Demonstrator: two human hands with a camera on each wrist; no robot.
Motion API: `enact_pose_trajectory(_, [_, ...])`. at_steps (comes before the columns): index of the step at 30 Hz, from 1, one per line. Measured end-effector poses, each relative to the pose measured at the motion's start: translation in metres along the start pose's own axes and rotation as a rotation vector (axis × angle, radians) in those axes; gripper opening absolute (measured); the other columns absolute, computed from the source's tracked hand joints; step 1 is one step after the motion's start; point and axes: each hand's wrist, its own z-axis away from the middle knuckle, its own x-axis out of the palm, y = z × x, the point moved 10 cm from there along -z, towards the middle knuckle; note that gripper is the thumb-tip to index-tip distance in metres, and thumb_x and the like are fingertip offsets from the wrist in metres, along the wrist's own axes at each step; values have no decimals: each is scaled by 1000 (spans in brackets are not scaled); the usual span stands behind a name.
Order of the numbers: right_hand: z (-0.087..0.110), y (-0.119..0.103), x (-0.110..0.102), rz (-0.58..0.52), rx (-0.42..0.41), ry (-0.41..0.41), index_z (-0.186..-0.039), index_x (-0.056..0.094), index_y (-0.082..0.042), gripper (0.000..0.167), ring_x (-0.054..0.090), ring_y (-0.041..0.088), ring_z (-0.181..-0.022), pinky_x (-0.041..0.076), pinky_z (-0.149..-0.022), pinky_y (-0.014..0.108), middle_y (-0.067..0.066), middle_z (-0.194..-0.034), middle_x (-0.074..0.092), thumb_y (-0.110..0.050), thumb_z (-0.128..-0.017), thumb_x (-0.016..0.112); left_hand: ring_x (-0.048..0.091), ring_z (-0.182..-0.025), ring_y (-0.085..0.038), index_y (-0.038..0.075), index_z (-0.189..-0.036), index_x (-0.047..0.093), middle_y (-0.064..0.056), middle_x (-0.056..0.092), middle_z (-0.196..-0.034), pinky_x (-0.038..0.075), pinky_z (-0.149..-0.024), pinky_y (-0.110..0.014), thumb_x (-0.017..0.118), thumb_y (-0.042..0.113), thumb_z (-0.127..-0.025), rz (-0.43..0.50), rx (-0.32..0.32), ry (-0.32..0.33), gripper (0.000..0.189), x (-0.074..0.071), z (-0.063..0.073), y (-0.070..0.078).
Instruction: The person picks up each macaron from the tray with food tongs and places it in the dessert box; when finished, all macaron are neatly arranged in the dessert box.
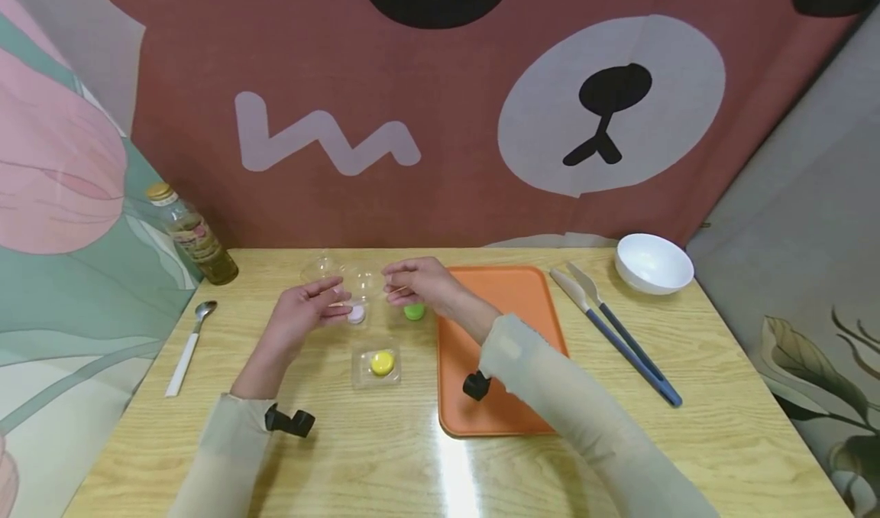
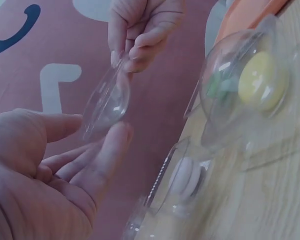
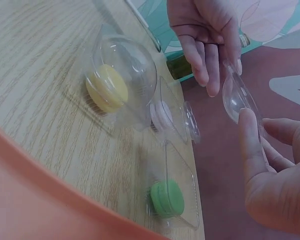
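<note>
A clear plastic domed lid [image 2: 110,102] is held up above the back of the table. My right hand [image 1: 425,283] pinches one end of it between thumb and fingers. Around the other end are the extended fingers of my left hand [image 1: 307,308], with a fingertip at the lid's edge. Below the hands, a pale lilac macaron [image 1: 356,314] and a green macaron [image 3: 167,198] each sit in an uncovered clear tray. Closer to me, a yellow macaron [image 1: 382,363] lies inside a clear container [image 3: 140,62] covered by a dome.
More clear plastic domes [image 1: 323,264] lie at the back edge. An orange tray [image 1: 509,296] is under my right forearm. Blue-handled tongs [image 1: 629,350] and a white bowl [image 1: 653,264] are on the right. On the left are a bottle [image 1: 199,239] and a spoon [image 1: 189,354].
</note>
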Motion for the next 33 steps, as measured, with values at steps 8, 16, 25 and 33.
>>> enact_pose_trajectory(8, [0,3,-2,-1,-7,-5,-133,65,-8,32,70,39,-110,53,-104,51,29,-132,63,-13,-102,61,77,-85,-10,-3,-148,47,2,76,-100,64,-80,-33,60,19,-103,49,-25,-3,52,6,0,-4])
enact_pose_trajectory(16, [-2,4,0,1,-44,-81,-143,56,-3,41,73,28,-103,50,-109,52,31,-140,57,-14,-104,57,76,-85,-10,4,-141,59,-6,78,-111,64,-80,-33,66,17,-99,-11,46,117,45,-1,-1,5])
enact_pose_trajectory(25, [3,1,15,-19,-68,-259,-149,46,0,50,60,34,-131,42,-117,53,25,-146,55,-24,-106,54,75,-81,-5,4,-132,68,-23,70,-124,63,-79,-26,69,19,-97,-51,82,241,37,-6,1,13])
enact_pose_trajectory(33, [6,0,24,-38,-42,-329,-152,44,-3,64,63,39,-125,51,-107,51,21,-142,59,-48,-106,46,75,-77,-3,4,-120,75,-19,74,-115,63,-70,-23,71,17,-95,-183,207,340,29,-5,4,24])
